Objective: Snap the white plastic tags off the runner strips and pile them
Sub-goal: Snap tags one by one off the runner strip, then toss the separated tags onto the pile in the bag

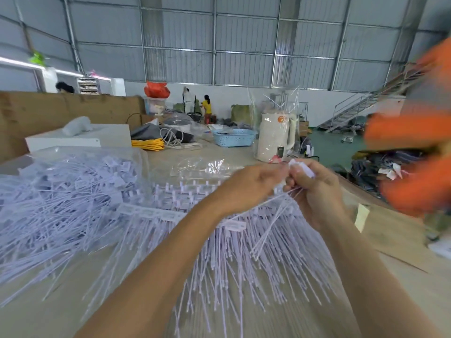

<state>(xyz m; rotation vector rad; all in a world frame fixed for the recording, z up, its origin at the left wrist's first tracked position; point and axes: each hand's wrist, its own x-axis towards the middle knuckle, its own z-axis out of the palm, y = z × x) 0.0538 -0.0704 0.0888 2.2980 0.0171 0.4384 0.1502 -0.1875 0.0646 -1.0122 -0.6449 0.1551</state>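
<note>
Both my hands are raised over the table's middle. My right hand (317, 191) grips a bunch of white plastic tags (302, 168); their heads stick out above the fingers and their thin tails hang below. My left hand (249, 189) pinches at the same bunch, fingertips against the right hand. Beneath the hands lie runner strips (185, 191) with rows of tags still attached, tails fanning toward me. A big pile of loose white tags (63, 198) covers the table's left side, partly on a clear plastic bag.
At the far end of the table (122, 301) stand a white kettle in clear wrap (275, 137), a blue basket (234, 137), yellow straps and cables. A cardboard wall runs along the left. A blurred orange shape (415, 147) fills the right edge. People work far behind.
</note>
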